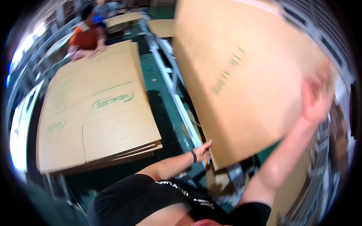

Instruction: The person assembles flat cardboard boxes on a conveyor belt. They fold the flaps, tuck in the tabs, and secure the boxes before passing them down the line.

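Observation:
A large flat brown cardboard sheet (245, 98) with green print is raised and tilted up on my right side. My left hand (204, 151), with a dark band at its wrist, grips the sheet's lower left edge, thumb against the near face. At the opposite edge, my right hand (316, 96) holds the sheet with the arm stretched up; motion blurs its fingers. To my left lies a stack of similar printed cardboard sheets (109, 132), its layers slightly uneven at the near edge.
Another person in an orange top (86, 37) stands at the stack's far end, hands on it. A pale metal rail (183, 107) runs along the green floor (151, 71) between stack and raised sheet. More cardboard (124, 19) lies farther back; piled flat material (339, 132) stands at right.

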`<state>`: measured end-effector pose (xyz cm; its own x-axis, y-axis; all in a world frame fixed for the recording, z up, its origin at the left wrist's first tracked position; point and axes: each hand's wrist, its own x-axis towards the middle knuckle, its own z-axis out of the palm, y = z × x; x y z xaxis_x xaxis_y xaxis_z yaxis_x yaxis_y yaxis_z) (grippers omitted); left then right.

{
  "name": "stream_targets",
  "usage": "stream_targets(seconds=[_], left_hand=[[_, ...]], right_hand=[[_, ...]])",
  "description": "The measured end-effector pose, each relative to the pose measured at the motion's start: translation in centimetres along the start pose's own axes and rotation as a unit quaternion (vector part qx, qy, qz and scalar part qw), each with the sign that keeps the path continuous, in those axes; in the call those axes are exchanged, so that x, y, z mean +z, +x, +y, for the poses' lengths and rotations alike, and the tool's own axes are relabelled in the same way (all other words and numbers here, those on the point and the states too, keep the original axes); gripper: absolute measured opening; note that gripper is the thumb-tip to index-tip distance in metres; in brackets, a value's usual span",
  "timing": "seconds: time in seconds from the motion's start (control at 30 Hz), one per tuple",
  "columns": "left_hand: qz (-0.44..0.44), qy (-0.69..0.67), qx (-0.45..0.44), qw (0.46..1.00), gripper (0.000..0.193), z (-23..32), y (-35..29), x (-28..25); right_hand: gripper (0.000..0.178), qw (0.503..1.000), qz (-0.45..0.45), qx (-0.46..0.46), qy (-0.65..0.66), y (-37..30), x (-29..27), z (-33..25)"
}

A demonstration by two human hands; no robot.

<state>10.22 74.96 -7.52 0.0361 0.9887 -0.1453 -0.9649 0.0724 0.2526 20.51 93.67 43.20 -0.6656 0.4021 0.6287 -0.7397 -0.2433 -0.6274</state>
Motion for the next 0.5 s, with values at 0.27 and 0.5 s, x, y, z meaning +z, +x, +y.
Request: stream_targets(seconds=[0.27,0.5], left_hand=[[0.27,0.184,0.249,0.912,0.038,4.9,2.6,-0.5],[0.428,0.297,0.321,0.791,0.024,15.0,-0.1,7.4]], right_hand=[[0.062,0.819,0.283,0.036,-0.498,-15.9,-38.8,15.8],[0.078,0.684,0.544,0.306,-0.377,-19.4,-36.4,29.4]])
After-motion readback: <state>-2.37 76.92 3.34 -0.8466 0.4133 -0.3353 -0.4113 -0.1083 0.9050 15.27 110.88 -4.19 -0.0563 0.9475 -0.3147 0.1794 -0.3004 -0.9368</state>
